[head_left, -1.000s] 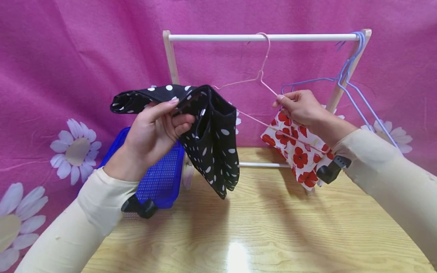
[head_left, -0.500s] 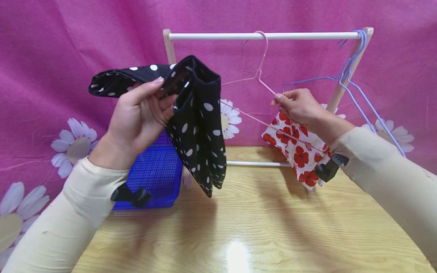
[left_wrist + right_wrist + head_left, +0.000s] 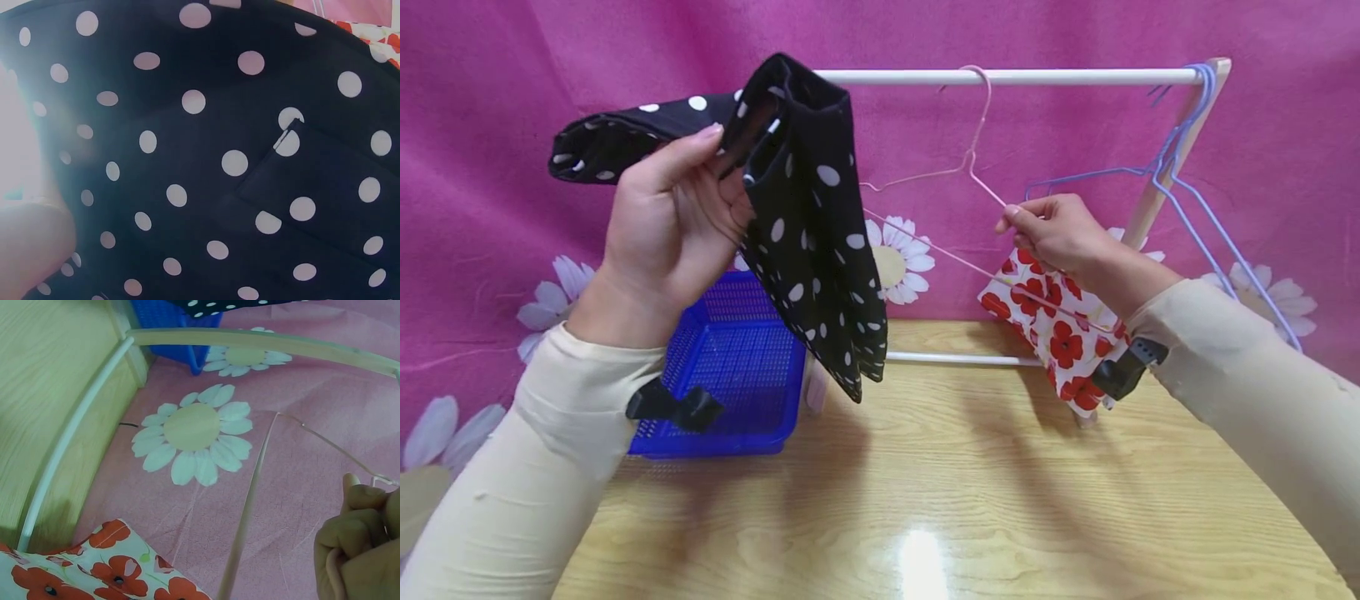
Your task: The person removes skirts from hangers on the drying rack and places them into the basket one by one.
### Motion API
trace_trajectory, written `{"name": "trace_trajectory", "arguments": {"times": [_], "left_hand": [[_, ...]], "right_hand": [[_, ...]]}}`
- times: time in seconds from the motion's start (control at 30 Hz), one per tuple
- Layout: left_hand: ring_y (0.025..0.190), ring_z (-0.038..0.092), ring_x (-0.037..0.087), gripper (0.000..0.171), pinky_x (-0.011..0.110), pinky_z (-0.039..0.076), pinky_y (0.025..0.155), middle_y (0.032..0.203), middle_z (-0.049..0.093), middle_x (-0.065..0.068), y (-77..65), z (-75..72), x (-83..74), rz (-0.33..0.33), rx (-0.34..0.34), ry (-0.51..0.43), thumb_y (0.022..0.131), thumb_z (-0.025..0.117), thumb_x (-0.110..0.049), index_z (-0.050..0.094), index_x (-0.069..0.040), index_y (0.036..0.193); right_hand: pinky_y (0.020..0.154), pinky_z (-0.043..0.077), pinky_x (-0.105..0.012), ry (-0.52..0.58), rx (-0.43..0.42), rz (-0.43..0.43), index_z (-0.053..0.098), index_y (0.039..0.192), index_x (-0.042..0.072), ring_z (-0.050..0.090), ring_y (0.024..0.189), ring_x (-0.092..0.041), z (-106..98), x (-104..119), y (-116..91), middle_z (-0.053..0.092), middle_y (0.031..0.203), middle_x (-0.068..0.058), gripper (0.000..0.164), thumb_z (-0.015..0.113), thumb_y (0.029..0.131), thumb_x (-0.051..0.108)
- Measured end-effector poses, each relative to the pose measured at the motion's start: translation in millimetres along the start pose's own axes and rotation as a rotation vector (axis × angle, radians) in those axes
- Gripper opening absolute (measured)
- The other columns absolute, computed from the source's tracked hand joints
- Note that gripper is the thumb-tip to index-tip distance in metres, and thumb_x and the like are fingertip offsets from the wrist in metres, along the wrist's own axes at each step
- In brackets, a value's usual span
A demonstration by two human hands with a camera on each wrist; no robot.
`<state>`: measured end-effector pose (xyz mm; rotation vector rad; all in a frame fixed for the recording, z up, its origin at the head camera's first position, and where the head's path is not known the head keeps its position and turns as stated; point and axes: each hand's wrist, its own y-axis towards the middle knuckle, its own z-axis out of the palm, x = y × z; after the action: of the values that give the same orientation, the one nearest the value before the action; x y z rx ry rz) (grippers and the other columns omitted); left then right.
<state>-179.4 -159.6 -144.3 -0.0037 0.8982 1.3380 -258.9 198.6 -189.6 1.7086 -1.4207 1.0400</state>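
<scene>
My left hand (image 3: 666,221) holds up a folded black garment with white polka dots (image 3: 820,242), thumb on its top edge and the other fingers partly hidden inside the fold. In the left wrist view, the dotted cloth (image 3: 194,156) fills nearly everything, with part of the hand (image 3: 37,244) at lower left. A pink wire hanger (image 3: 972,158) hangs by its hook from the rack's white top rail (image 3: 895,77). My right hand (image 3: 1067,237) pinches its right shoulder. The right wrist view shows that hand (image 3: 356,544) and the hanger's lower bar (image 3: 250,500). The garment is apart from the hanger.
Blue wire hangers (image 3: 1207,83) hang at the rail's right end. Below them, a white cloth with red flowers (image 3: 1063,346) is by the rack's right post. A blue mesh basket (image 3: 737,367) stands at left on the wooden table (image 3: 940,467). Behind is a pink flowered curtain (image 3: 910,33).
My left hand has carried the dotted garment up and to the left, away from the pink hanger, uncovering more of the basket. The right hand keeps its pinch on the hanger, nearly still.
</scene>
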Motion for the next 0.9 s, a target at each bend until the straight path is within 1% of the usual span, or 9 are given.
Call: {"name": "trace_trajectory", "arguments": {"times": [0.1, 0.2, 0.4, 0.5, 0.63, 0.7, 0.8, 0.9], "left_hand": [[0.085, 0.077, 0.032, 0.032, 0.036, 0.062, 0.073, 0.099, 0.075, 0.025, 1.1, -0.1, -4.2, 0.017, 0.003, -0.009, 0.107, 0.035, -0.003, 0.062, 0.015, 0.112], [0.085, 0.077, 0.033, 0.035, 0.037, 0.062, 0.072, 0.098, 0.075, 0.026, 2.6, -1.4, -8.3, 0.018, -0.003, -0.022, 0.108, 0.033, -0.004, 0.062, 0.015, 0.111], [0.081, 0.075, 0.037, 0.033, 0.041, 0.061, 0.069, 0.094, 0.073, 0.029, 5.2, -5.3, -19.1, 0.018, -0.054, -0.098, 0.107, 0.035, -0.003, 0.062, 0.016, 0.106], [0.079, 0.074, 0.038, 0.033, 0.042, 0.061, 0.067, 0.092, 0.073, 0.030, 6.3, -6.9, -24.5, 0.032, -0.076, -0.109, 0.106, 0.035, -0.003, 0.062, 0.016, 0.102], [0.076, 0.074, 0.038, 0.037, 0.042, 0.060, 0.065, 0.090, 0.073, 0.030, 7.5, -9.0, -31.0, 0.041, -0.082, -0.096, 0.107, 0.034, -0.005, 0.063, 0.016, 0.099], [0.075, 0.074, 0.039, 0.037, 0.043, 0.060, 0.064, 0.090, 0.073, 0.030, 8.2, -9.9, -34.5, 0.035, -0.092, -0.108, 0.107, 0.034, -0.006, 0.063, 0.016, 0.099], [0.073, 0.073, 0.040, 0.035, 0.043, 0.060, 0.063, 0.091, 0.073, 0.031, 8.5, -10.7, -38.9, 0.046, -0.110, -0.115, 0.106, 0.036, -0.005, 0.063, 0.017, 0.102], [0.071, 0.072, 0.040, 0.033, 0.043, 0.060, 0.062, 0.090, 0.072, 0.032, 8.5, -11.2, -41.7, 0.065, -0.124, -0.097, 0.106, 0.037, -0.004, 0.062, 0.017, 0.103]], "right_hand": [[0.040, 0.026, -0.019, 0.009, 0.003, -0.001, 0.069, 0.078, 0.029, 0.032, 0.045, -0.002, 0, 0, 0, 0.050, 0.058, 0.011, 0.037, 0.047, 0.108, 0.030], [0.040, 0.026, -0.019, 0.009, 0.006, 0.004, 0.069, 0.078, 0.029, 0.032, 0.045, -0.002, 1, 0, 0, 0.050, 0.058, 0.011, 0.037, 0.047, 0.108, 0.031], [0.040, 0.026, -0.018, -0.016, 0.007, 0.014, 0.070, 0.079, 0.029, 0.032, 0.044, -0.002, 3, 2, 1, 0.053, 0.059, 0.011, 0.036, 0.048, 0.107, 0.033], [0.040, 0.026, -0.019, -0.034, 0.008, 0.017, 0.070, 0.080, 0.029, 0.033, 0.044, -0.003, 3, 3, 2, 0.054, 0.061, 0.012, 0.035, 0.047, 0.107, 0.034], [0.039, 0.026, -0.020, -0.037, 0.013, 0.012, 0.070, 0.081, 0.029, 0.033, 0.041, -0.003, 2, 3, 4, 0.054, 0.063, 0.011, 0.035, 0.048, 0.107, 0.033], [0.039, 0.026, -0.020, -0.033, 0.015, 0.009, 0.070, 0.080, 0.029, 0.033, 0.041, -0.003, 3, 4, 5, 0.054, 0.062, 0.011, 0.034, 0.048, 0.107, 0.032], [0.040, 0.026, -0.019, -0.027, 0.016, 0.009, 0.070, 0.079, 0.030, 0.033, 0.042, -0.003, 3, 4, 6, 0.054, 0.060, 0.010, 0.035, 0.049, 0.107, 0.033], [0.040, 0.026, -0.019, -0.022, 0.016, 0.011, 0.070, 0.078, 0.032, 0.033, 0.044, -0.002, 4, 5, 6, 0.053, 0.058, 0.010, 0.036, 0.049, 0.107, 0.033]]}}
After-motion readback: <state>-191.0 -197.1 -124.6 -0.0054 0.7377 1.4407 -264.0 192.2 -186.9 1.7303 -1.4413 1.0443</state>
